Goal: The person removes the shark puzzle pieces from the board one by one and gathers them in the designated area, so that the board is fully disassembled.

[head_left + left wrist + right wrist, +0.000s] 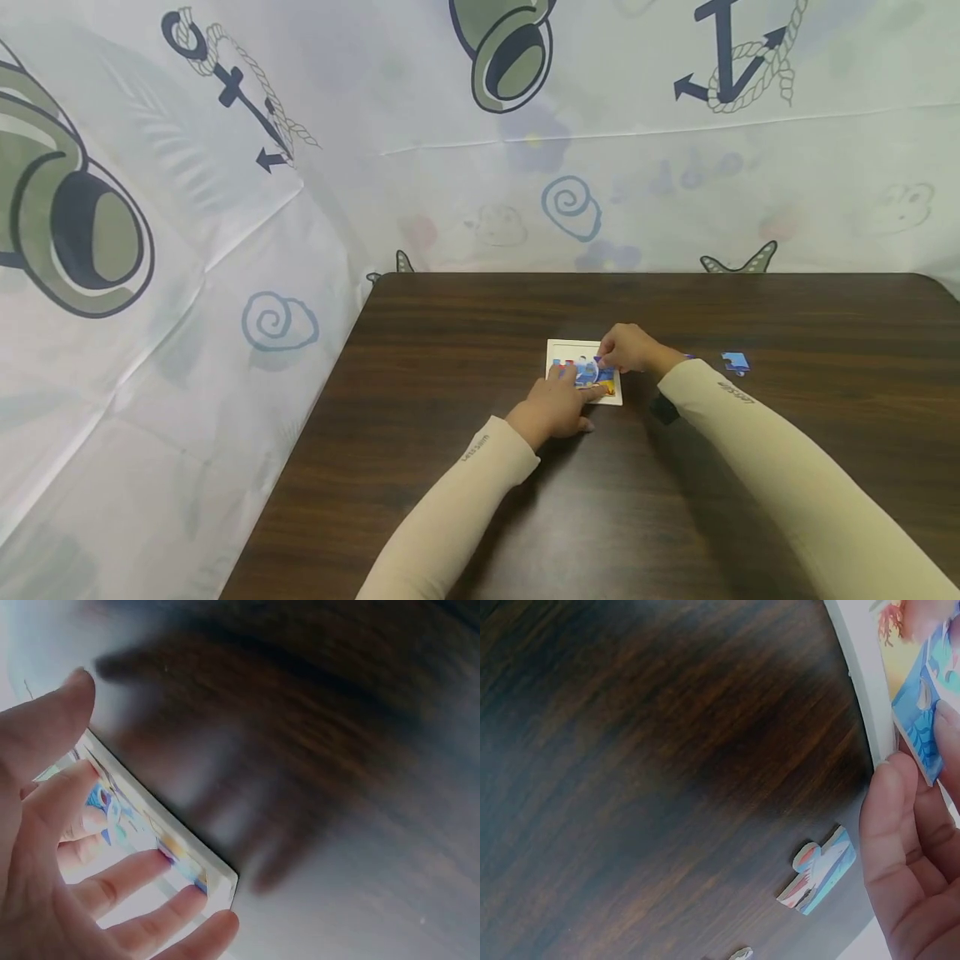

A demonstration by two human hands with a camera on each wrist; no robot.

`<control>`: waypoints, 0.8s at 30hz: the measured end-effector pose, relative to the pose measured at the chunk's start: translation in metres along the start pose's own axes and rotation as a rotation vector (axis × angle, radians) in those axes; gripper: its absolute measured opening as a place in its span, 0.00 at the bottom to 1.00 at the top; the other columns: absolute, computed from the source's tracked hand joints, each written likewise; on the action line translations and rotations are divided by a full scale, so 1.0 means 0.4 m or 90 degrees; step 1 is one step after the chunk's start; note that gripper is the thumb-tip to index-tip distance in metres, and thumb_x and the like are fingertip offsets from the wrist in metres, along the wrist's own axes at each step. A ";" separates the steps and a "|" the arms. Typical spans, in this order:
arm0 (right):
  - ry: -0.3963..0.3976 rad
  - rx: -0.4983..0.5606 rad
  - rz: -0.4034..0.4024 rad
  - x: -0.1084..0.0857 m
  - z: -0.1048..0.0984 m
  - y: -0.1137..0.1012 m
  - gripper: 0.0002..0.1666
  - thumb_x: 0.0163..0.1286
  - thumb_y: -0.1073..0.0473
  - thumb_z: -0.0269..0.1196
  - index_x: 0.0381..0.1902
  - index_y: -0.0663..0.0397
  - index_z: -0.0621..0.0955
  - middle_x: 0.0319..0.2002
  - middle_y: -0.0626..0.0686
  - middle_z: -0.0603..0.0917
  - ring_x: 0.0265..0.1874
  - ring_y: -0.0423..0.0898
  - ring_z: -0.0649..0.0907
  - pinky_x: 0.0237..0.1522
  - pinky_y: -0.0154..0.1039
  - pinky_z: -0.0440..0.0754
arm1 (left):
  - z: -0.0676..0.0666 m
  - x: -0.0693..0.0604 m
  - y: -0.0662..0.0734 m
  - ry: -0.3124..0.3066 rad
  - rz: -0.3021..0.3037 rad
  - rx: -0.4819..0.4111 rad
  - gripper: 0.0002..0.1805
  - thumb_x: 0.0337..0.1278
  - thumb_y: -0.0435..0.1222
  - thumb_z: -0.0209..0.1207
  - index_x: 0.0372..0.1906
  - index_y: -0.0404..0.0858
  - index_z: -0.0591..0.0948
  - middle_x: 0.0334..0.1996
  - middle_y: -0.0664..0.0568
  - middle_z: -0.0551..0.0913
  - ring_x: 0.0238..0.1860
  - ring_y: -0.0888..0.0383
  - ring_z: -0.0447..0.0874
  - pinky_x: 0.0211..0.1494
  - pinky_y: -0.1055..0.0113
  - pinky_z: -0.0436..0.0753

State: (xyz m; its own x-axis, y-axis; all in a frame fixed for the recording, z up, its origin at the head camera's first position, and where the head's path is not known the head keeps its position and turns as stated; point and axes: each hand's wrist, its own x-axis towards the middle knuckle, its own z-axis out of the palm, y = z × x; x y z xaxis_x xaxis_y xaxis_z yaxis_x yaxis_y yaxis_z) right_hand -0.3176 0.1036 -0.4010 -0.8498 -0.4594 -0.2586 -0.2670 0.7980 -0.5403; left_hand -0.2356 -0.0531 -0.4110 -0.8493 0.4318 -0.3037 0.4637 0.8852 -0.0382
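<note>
A small square puzzle tray with a pale border lies on the table, partly filled with colourful pieces. My left hand rests on its near left part, fingers spread over the pieces; in the left wrist view the fingertips touch the picture and the thumb stands off the tray. At the tray's right side my right hand pinches a blue puzzle piece between thumb and fingers. In the right wrist view that piece is tilted against the inner side of the tray's border. The fingers hide part of the picture.
A loose blue puzzle piece lies to the right on the dark wooden table. Another loose piece shows just beside the right sleeve, which partly covers it. A patterned white cloth hangs behind and to the left.
</note>
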 end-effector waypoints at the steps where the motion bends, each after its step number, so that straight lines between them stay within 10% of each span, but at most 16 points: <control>1: -0.001 0.000 0.001 -0.001 0.000 -0.001 0.08 0.63 0.66 0.62 0.35 0.67 0.84 0.22 0.55 0.81 0.21 0.39 0.76 0.27 0.29 0.81 | -0.001 0.000 0.002 -0.004 -0.004 -0.004 0.33 0.59 0.58 0.55 0.69 0.69 0.59 0.74 0.44 0.56 0.74 0.42 0.56 0.68 0.53 0.71; 10: 0.001 0.014 0.003 -0.010 -0.007 0.005 0.07 0.62 0.65 0.63 0.32 0.67 0.84 0.19 0.52 0.81 0.16 0.37 0.75 0.17 0.25 0.70 | -0.025 -0.001 0.014 -0.028 -0.009 0.008 0.29 0.62 0.56 0.51 0.68 0.70 0.61 0.72 0.49 0.59 0.69 0.47 0.62 0.63 0.57 0.74; 24: 0.012 -0.039 -0.064 -0.009 -0.003 -0.002 0.07 0.63 0.67 0.62 0.30 0.67 0.84 0.25 0.59 0.85 0.21 0.42 0.80 0.26 0.28 0.78 | -0.034 0.010 0.005 -0.049 -0.029 -0.016 0.30 0.63 0.42 0.53 0.67 0.71 0.62 0.70 0.50 0.60 0.66 0.49 0.64 0.61 0.59 0.76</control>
State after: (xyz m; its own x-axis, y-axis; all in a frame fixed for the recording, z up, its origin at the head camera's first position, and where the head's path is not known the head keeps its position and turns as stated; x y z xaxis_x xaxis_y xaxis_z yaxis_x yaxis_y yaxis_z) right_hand -0.3149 0.1052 -0.3986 -0.8260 -0.5308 -0.1898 -0.3778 0.7712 -0.5124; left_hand -0.2415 -0.0472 -0.3994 -0.8471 0.3766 -0.3749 0.4174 0.9082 -0.0307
